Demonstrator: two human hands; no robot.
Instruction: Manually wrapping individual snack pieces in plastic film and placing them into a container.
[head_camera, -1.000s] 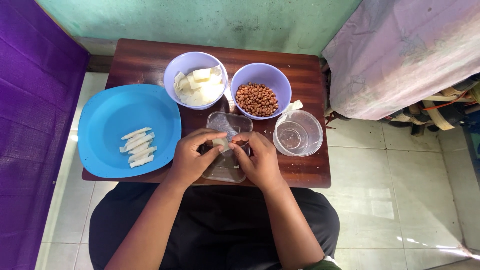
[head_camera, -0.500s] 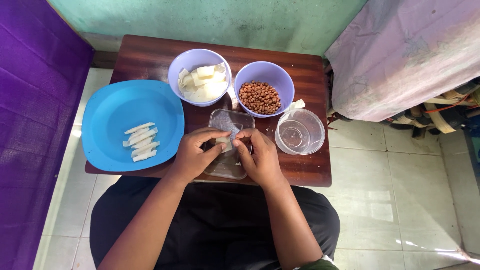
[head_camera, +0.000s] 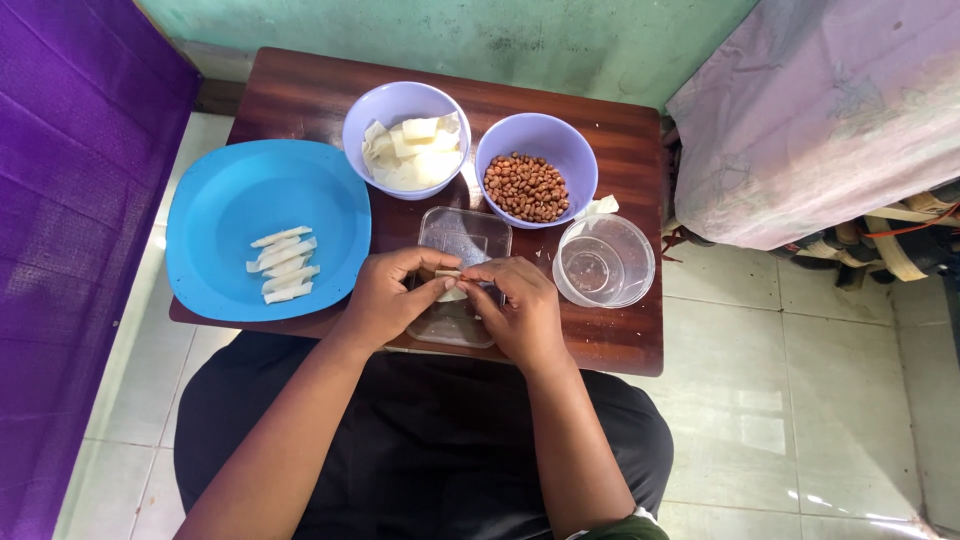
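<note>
Over the clear rectangular tray (head_camera: 463, 237) at the front middle of the small brown wooden table (head_camera: 300, 95), my left hand (head_camera: 385, 297) and right hand (head_camera: 520, 310) meet, fingertips pinched together on a small pale pastry strip (head_camera: 450, 283). Both hands are narrowed to a pinch, thumbs and forefingers closed on the strip from either side; the other fingers curl in. The strip sits between the two hands, just above the near half of the tray. Whether it touches the tray I cannot tell; my fingers cover most of it.

Left of the tray: a round blue plate (head_camera: 240, 190), overhanging the table's left edge slightly. On it, five or so finished pale rolled pieces (head_camera: 284, 264) lie side by side in a loose stack, near the plate's middle.

Behind the tray: two lavender bowls, just beside each other. The left bowl (head_camera: 375, 115) holds a heap of pale square pastry sheets (head_camera: 412, 152). The right bowl (head_camera: 545, 135) holds reddish-brown peanuts (head_camera: 527, 186), filling its bottom.

Right of the tray: a clear round plastic container (head_camera: 604, 260), apparently with a little clear liquid at the bottom. A scrap of pale sheet (head_camera: 598, 207) pokes out between it and the peanut bowl.

My lap, in black cloth (head_camera: 430, 450), is against the table's near edge.
</note>
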